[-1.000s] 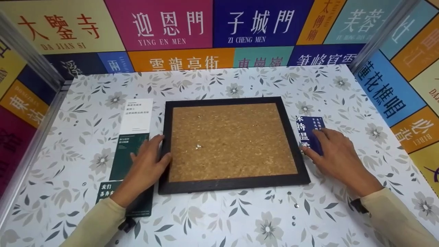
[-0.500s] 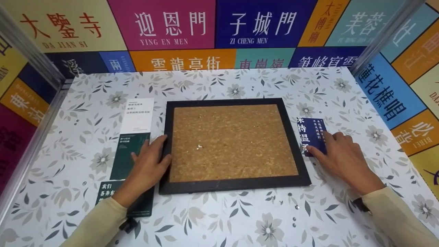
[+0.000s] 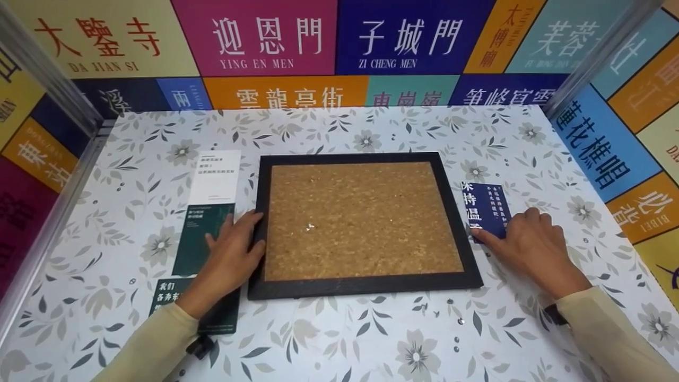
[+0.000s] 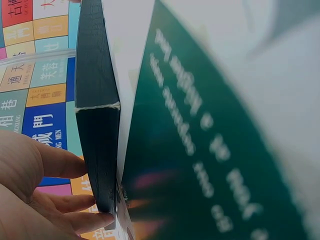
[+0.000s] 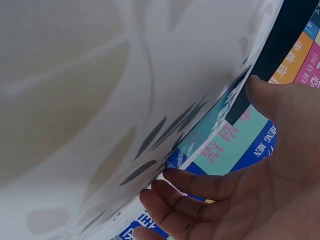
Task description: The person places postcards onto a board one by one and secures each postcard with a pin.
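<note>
Probably light and bendable, the navy printed card (image 3: pixel 484 208) suited an edge hold; the right hand (image 3: pixel 533 243), spread wide, touched it; the left hand (image 3: pixel 229 255) rested loosely against the black-framed corkboard (image 3: pixel 366 225).

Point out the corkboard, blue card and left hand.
corkboard (image 3: pixel 363 223), head view: middle of the cork face
blue card (image 3: pixel 488 209), head view: middle of the printed face
left hand (image 3: pixel 229 260), head view: back of the hand

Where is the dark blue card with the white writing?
In the head view, the blue card lies on the flowery table, just right of the black-framed cork board, with the right hand at its edge.
</note>
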The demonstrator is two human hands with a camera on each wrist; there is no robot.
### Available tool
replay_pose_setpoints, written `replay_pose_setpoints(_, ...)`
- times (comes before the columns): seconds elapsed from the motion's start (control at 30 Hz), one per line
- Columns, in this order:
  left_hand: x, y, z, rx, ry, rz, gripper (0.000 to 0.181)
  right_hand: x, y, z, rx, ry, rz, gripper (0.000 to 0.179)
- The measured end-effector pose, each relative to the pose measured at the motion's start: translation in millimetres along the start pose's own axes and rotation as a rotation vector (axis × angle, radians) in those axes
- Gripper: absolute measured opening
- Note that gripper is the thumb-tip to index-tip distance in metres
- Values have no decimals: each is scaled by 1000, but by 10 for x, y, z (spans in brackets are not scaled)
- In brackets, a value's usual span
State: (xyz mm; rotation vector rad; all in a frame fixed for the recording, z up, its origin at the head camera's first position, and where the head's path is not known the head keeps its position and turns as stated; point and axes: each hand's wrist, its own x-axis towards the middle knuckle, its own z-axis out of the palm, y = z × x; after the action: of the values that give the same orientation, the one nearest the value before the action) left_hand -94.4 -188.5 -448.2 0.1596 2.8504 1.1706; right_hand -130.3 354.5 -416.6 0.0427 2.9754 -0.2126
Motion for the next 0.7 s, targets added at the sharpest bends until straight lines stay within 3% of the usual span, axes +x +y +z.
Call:
replay_pose_setpoints(0.17,-28,149,-77,19,-41,-41,57,18,19,7,-28,24,2,90)
replay_pose_setpoints(0.4,5,-26,-4,19,-26,-16,58,112,47,-47,-36,-28,34,92)
replay_pose_setpoints(0.53,-25,16,-25,-2,-16,-5,56,138,73,-48,-1,-13,45,91)
replay_pose_setpoints(0.7,-26,108,-56,2,-24,-16,57,133,155,-74,107,-14,60,77)
